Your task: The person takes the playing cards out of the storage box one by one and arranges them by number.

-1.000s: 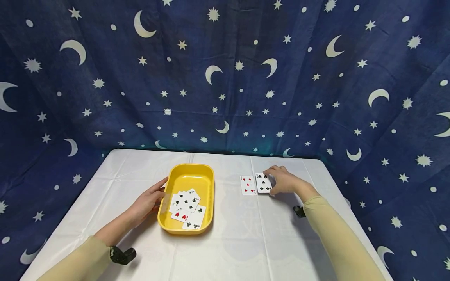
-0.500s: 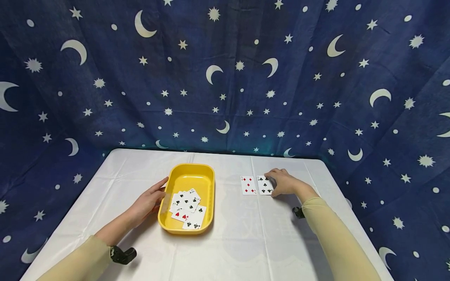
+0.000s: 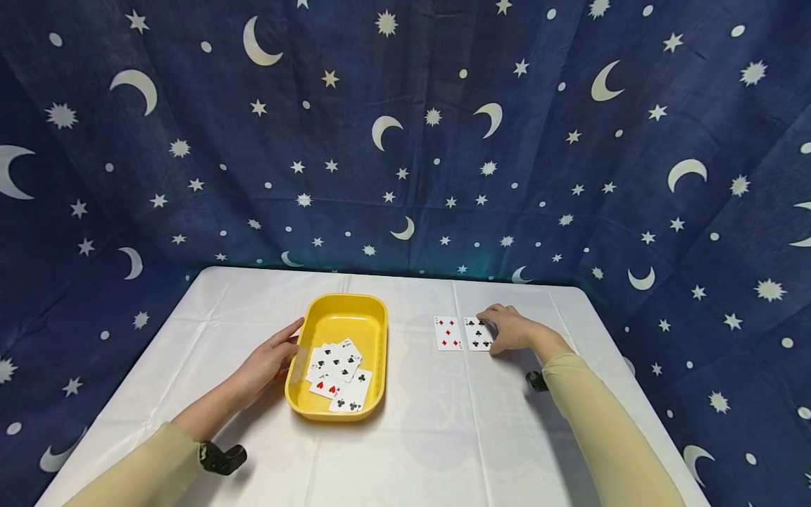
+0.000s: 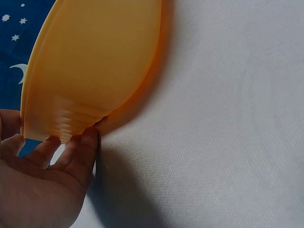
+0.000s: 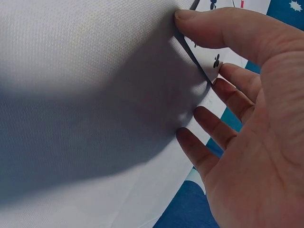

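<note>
My right hand (image 3: 514,329) holds the five of clubs (image 3: 476,334) by its right side, thumb and index finger at its edges; the card lies flat or nearly flat on the table. In the right wrist view, the thumb (image 5: 213,31) is at the card's edge and the other fingers are spread. Just left of it, face up, lies the five of diamonds (image 3: 448,333). My left hand (image 3: 266,366) touches the left wall of a yellow tray (image 3: 379,352), fingers lightly bent against its outside. Several face-up playing cards (image 3: 338,366) overlap in the tray.
A white cloth (image 3: 405,458) covers the table. Behind it and at the sides hangs a dark blue curtain (image 3: 329,70) with moons and stars. Black bands (image 3: 222,459) are worn on both wrists.
The five of clubs has slid slightly toward me under my right hand and now lines up with the five of diamonds. My left hand and the tray stay put.
</note>
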{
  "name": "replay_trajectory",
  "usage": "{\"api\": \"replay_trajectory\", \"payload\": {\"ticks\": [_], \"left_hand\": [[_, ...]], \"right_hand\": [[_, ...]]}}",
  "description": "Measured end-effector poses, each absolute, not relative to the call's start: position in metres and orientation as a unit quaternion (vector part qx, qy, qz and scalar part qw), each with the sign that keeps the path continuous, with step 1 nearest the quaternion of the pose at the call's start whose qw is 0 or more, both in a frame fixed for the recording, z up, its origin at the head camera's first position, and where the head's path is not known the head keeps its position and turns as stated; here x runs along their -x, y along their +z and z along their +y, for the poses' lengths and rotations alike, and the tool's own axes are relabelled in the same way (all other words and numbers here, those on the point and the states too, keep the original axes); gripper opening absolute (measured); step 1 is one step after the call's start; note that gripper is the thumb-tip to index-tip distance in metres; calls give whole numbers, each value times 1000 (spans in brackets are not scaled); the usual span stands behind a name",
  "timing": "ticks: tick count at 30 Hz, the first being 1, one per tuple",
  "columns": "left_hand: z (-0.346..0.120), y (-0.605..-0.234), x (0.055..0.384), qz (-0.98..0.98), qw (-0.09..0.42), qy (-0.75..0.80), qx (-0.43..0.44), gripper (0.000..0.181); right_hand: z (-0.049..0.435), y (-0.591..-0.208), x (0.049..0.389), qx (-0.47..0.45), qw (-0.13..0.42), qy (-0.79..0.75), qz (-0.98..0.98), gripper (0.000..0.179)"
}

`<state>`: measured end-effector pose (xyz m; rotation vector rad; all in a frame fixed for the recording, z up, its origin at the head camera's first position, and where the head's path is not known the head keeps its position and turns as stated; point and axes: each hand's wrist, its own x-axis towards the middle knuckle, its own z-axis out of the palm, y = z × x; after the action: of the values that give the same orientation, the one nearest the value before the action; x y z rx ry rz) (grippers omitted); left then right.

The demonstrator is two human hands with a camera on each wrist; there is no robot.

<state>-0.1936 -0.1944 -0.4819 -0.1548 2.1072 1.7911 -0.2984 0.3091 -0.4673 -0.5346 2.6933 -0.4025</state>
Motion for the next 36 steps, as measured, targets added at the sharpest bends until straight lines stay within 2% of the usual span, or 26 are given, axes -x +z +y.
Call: {"api": "replay_trajectory", "payload": {"ticks": [27, 36], "left_hand": [[-195, -482, 194, 749, 189, 633, 54, 66], [-197, -483, 195, 749, 189, 633, 55, 65]], "right_hand": [[305, -463, 296, 179, 191, -137, 955, 92], [309, -457, 298, 174, 167, -152, 959, 97]]}}
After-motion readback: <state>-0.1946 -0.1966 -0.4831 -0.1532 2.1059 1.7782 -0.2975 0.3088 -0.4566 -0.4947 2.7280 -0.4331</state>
